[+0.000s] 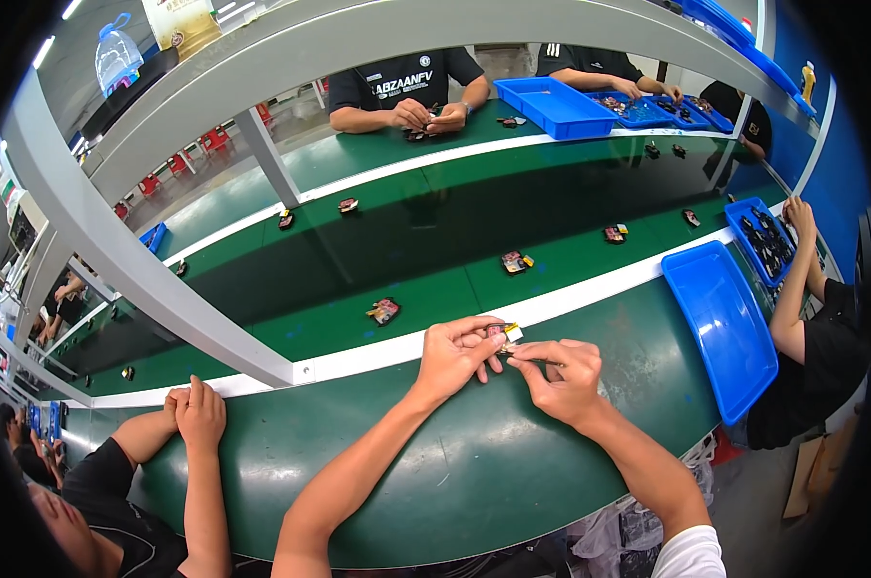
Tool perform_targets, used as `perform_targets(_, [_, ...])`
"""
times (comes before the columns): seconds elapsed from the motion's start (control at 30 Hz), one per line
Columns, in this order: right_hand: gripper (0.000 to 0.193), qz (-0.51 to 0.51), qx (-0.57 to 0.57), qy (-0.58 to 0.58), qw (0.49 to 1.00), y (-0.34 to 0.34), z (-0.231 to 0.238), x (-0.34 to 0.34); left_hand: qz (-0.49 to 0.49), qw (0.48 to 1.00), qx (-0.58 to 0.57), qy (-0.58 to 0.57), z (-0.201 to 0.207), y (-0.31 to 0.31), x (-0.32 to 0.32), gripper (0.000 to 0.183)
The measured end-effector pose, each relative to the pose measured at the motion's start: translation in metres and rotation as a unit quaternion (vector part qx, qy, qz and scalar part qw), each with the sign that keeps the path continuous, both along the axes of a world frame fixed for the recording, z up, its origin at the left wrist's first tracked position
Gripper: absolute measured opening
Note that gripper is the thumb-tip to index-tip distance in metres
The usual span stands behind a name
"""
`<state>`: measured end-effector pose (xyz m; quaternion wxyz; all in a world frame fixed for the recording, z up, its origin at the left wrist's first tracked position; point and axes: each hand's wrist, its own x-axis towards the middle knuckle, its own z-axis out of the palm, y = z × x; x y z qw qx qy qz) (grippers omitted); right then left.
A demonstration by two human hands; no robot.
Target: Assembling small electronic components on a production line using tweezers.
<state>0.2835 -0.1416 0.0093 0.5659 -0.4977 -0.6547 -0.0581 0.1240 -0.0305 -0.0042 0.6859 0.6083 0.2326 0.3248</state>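
Note:
Over the near green worktop point(445, 482), my left hand point(450, 361) is closed around a small dark electronic assembly with a pinkish-red face and a yellow-and-white tag point(513, 333). My right hand point(568, 379) comes in from the right, thumb and forefinger pinched at the assembly's lower edge. What exactly sits between those right fingertips is hidden. Similar small assemblies lie on the belt just beyond, the closest being one assembly point(383, 310) to the left of my hands and another assembly point(516, 262) farther off.
An empty blue tray point(720, 323) stands to my right, with a blue tray of black parts point(765, 241) behind it. A white rail point(378, 358) borders the belt point(358, 250). A grey post point(166, 279) rises at left. Co-workers sit at both sides and opposite.

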Motion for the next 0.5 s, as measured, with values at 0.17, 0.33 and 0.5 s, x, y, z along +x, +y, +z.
perform_targets(0.17, [0.020,0.005,0.026,-0.045,0.999,0.0015,-0.0007,-0.0026,0.007,1.000,0.003,0.012,0.0019,0.0005,0.0000,0.024])
perform_targets(0.33, [0.019,-0.001,0.006,-0.036,0.999,0.0013,-0.0017,-0.0018,0.024,1.000,0.003,0.017,0.0063,-0.0019,0.0019,0.021])
perform_targets(0.5, [0.017,-0.011,-0.055,0.007,0.998,-0.0016,0.0006,0.0032,0.050,0.995,0.020,0.090,0.0011,-0.0014,0.0063,0.023])
